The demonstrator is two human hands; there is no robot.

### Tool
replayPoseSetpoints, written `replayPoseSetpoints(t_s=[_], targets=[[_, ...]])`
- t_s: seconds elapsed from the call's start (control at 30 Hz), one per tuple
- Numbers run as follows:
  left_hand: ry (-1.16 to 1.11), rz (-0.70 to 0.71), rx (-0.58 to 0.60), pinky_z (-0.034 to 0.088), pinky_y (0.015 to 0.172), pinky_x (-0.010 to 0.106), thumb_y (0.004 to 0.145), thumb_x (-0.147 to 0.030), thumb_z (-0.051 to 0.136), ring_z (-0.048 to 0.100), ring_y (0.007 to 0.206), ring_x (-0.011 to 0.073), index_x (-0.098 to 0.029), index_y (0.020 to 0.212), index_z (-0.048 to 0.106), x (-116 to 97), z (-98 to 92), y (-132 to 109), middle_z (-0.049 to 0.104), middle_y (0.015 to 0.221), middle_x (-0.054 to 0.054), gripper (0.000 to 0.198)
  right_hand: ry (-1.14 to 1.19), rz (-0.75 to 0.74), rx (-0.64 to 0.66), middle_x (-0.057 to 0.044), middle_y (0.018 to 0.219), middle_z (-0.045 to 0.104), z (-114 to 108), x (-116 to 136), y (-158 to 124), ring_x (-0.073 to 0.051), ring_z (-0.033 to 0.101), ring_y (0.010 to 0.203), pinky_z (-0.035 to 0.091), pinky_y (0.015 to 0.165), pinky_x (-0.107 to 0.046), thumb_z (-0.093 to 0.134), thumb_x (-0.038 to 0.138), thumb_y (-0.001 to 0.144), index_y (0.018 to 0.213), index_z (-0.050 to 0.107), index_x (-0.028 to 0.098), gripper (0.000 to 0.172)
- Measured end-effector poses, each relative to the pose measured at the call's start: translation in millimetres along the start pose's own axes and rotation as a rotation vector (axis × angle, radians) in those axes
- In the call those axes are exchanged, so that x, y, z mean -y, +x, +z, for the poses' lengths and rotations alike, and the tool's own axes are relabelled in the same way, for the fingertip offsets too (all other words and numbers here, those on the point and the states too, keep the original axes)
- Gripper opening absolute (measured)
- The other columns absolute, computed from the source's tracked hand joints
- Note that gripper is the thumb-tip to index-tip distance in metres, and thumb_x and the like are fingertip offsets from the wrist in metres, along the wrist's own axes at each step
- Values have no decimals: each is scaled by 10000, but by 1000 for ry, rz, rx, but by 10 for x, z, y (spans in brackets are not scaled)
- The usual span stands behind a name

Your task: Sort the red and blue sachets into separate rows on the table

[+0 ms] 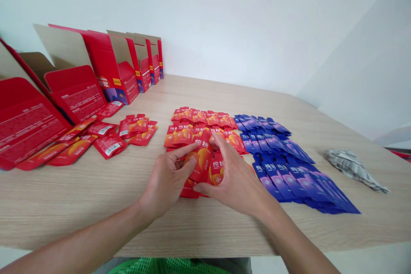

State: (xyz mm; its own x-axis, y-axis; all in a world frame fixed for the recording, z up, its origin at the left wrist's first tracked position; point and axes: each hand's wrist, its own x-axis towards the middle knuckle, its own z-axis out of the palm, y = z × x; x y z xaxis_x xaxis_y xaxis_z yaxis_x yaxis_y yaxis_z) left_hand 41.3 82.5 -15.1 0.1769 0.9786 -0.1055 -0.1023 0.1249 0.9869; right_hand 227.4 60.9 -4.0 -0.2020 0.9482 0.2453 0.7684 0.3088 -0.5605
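Between my hands, a red-and-orange pouch (203,156) is tilted up over the nearest row of red pouches (215,168). My left hand (170,175) pinches its left side between thumb and fingers. My right hand (236,175) curves around the right side, index finger at the pouch's upper edge and thumb near the bottom, the fingers spread apart. Whether the right fingers grip it is hard to make out. Behind the hands, more red pouches (184,133) lie overlapped in rows. Blue-and-purple pouches (282,180) lie in overlapping rows beside my right hand.
Open red cardboard boxes (77,90) stand in a line at the left, flaps up. Loose red pouches (111,144) are scattered before them. A checked cloth (351,165) lies at the right on the wooden table (135,227). Green mesh (167,265) shows below the front edge.
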Motion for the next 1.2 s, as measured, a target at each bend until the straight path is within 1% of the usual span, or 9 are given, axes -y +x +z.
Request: replayPoseSetpoints(t_s=[0.17, 0.33, 0.47, 0.67, 0.8, 0.9, 1.03, 1.1, 1.2], targets=[[3, -4, 64, 623, 661, 353, 787, -492, 831, 755, 761, 237, -222, 1381, 727, 43, -58, -30, 814, 913, 48, 661, -32, 0, 46, -228, 1714, 347, 8, 15, 15, -400, 378, 1572, 351, 1262, -646, 904, 489, 722, 1716, 156, 208, 1275], [6, 51, 147, 656, 863, 428, 762, -364, 819, 786, 1002, 292, -223, 1161, 759, 83, -148, -22, 812, 1125, 106, 427, -125, -23, 92, -219, 1635, 465, -4, -2, 0, -422, 443, 1506, 386, 1225, -656, 878, 456, 715, 1699, 248, 189, 1199], [135, 127, 69, 643, 961, 452, 754, -339, 801, 733, 1219, 325, -216, 1132, 744, 41, -285, 2, 769, 1279, 130, 401, -207, -42, 154, -226, 1585, 519, -31, -39, -30, -416, 476, 1457, 396, 1220, -635, 858, 476, 725, 1689, 288, 125, 1174], [245, 221, -53, 647, 931, 452, 748, -404, 819, 744, 1190, 330, -198, 1148, 711, -148, -555, 115, 787, 1209, 131, 463, -255, -80, 237, -210, 1566, 554, -41, -117, -63, -408, 476, 1464, 203, 1303, -675, 863, 469, 729, 1699, 282, 129, 1181], [296, 303, -165, 650, 919, 423, 712, -385, 837, 736, 1201, 327, -192, 1123, 701, -254, -773, 274, 783, 1213, 127, 474, -241, -72, 250, -189, 1537, 586, -50, -143, -63, -399, 494, 1449, 178, 1306, -684, 870, 446, 722, 1694, 303, 165, 1160], [432, 341, -294, 632, 961, 417, 739, -344, 804, 740, 1185, 311, -186, 1157, 696, -334, -1013, 462, 780, 1228, 118, 460, -242, -55, 278, -192, 1543, 580, -56, -146, -62, -405, 482, 1467, 166, 1305, -698, 867, 439, 733, 1687, 328, 184, 1125], [706, 331, -453, 602, 1010, 388, 841, -283, 673, 743, 1165, 271, -178, 1233, 664, -434, -1404, 825, 754, 1306, 119, 405, -255, -30, 333, -220, 1644, 468, -59, -157, -67, -444, 351, 1569, 169, 1291, -734, 877, 518, 752, 1697, 312, 178, 1153], [983, 299, -436, 581, 1025, 367, 887, -265, 577, 736, 1175, 260, -140, 1294, 631, -463, -1558, 1010, 742, 1323, 153, 429, -238, -37, 338, -221, 1696, 390, -60, -174, -72, -448, 293, 1602, 154, 1291, -745, 872, 591, 764, 1711, 275, 188, 1190], [1250, 228, -334, 543, 1049, 428, 873, -366, 639, 704, 1227, 346, -122, 1269, 673, -462, -1664, 1206, 741, 1322, 200, 467, -211, -54, 315, -220, 1737, 306, -58, -211, -86, -429, 254, 1624, 124, 1299, -740, 812, 670, 819, 1729, 207, 204, 1187]])
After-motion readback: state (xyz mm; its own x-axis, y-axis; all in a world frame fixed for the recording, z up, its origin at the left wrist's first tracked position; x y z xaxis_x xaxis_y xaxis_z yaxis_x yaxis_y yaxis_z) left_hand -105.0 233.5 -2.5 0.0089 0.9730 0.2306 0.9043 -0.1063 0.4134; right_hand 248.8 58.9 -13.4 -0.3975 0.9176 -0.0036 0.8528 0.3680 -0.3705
